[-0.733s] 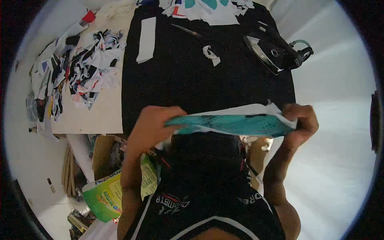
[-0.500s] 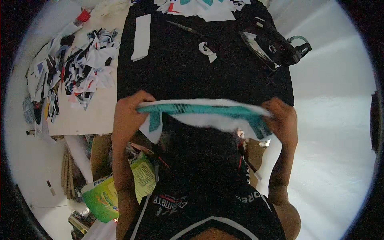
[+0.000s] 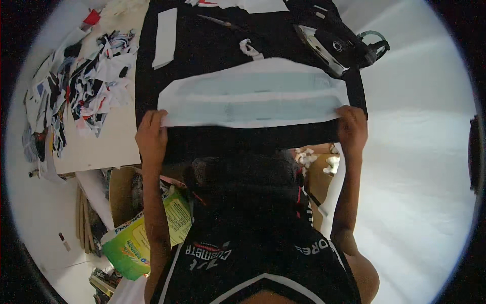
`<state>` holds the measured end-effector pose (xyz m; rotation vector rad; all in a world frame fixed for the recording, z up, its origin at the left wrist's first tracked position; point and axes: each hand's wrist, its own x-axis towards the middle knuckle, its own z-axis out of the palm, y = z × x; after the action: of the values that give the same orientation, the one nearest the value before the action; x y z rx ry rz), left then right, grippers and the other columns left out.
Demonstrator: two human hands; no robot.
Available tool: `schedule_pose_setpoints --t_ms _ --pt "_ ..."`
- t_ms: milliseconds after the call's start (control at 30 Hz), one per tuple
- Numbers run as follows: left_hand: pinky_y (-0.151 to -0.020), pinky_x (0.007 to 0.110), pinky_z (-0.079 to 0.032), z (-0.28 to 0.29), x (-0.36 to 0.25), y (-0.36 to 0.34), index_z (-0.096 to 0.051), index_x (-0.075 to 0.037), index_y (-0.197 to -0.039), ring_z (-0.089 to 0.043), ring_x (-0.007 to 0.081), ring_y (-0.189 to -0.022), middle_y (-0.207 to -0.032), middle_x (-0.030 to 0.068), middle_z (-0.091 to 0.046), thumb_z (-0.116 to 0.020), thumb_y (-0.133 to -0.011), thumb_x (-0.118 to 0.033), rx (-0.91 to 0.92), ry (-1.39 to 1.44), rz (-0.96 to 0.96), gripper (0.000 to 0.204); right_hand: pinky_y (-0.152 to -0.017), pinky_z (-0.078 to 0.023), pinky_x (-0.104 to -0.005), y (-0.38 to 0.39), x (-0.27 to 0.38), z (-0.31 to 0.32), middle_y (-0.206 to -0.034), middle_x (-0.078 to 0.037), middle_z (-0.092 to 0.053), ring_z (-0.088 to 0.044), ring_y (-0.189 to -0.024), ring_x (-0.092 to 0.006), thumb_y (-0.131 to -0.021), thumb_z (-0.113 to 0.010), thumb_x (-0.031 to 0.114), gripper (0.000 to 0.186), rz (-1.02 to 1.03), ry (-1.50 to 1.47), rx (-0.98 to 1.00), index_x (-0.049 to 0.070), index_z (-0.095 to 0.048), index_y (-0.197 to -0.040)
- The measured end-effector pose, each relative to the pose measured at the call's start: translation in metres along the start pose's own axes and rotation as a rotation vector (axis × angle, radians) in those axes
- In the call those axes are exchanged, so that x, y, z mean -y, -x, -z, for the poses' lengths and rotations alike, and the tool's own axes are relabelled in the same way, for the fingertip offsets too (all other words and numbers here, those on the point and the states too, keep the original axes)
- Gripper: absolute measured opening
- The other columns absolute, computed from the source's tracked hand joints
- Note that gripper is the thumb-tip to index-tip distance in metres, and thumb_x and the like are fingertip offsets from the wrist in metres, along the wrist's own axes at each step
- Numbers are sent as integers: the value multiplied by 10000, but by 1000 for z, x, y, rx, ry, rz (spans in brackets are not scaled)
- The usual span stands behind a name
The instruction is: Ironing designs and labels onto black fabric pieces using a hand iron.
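Observation:
A long white fabric panel [image 3: 253,86] with two faint pale-teal bands is spread out over the black-covered board [image 3: 243,139]. At its near left corner, my left hand [image 3: 154,126] is closed on the fabric edge. My right hand [image 3: 351,126] pinches the near right corner. A black iron [image 3: 331,48] lies on its side just beyond the panel's right end. Dark scissors [image 3: 220,23] and a small white scrap [image 3: 248,49] lie beyond the panel, and a separate white strip [image 3: 164,35] lies at the upper left of the board.
A heap of cloth scraps [image 3: 96,81] covers part of the pale board [image 3: 91,157] on the left. More white fabric [image 3: 258,5] is at the far edge. Below are a cardboard box [image 3: 122,195] and a green-yellow sack [image 3: 129,248]. White sheeting [image 3: 420,167] is on the right.
The panel went from bunched, teal side showing, near my body to opened out flatter over the board, showing mostly white. Both hands moved away from me and farther apart, still holding it.

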<state>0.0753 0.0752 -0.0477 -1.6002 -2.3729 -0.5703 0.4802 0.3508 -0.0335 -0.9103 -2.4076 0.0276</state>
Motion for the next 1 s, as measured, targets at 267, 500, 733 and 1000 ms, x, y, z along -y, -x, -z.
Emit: schedule_pose_setpoints --t_ms 267,500,733,1000 --pt "-854 407 -472 -1 6 27 -654 -95 -1098 -582 310 -1005 -1068 103 -600 -551 -823 61 -36 3 72 332 -875 -463 -399 32 12 -15 -1092 -66 -634 -595 -1019 -277 -800 -751 114 205 -141 -84 5 80 -663 -982" --pt "-1057 425 -393 -5 -30 1 -629 -109 -1250 -533 316 -1220 -1234 134 -599 -509 -853 44 33 528 36 442 -874 -478 -392 14 30 -28 -1077 -85 -639 -602 -1033 -284 -803 -753 107 223 -135 -175 -24 76 -680 -1012" --pt "-1163 457 -258 -38 -46 -15 -516 -180 -1393 -351 317 -1396 -1487 121 -411 -577 -952 -283 295 264 -52 457 -933 -488 -402 -9 47 -34 -1123 -113 -658 -606 -1102 -295 -824 -742 97 195 -29 -242 23 71 -705 -1014" --pt "-1181 477 -227 -24 -18 20 -513 -224 -1395 -297 287 -1431 -1531 81 -355 -568 -951 -366 226 135 30 469 -992 -474 -420 -17 63 -44 -1299 -95 -585 -540 -1231 -288 -879 -712 153 273 -98 -278 155 110 -682 -1147"
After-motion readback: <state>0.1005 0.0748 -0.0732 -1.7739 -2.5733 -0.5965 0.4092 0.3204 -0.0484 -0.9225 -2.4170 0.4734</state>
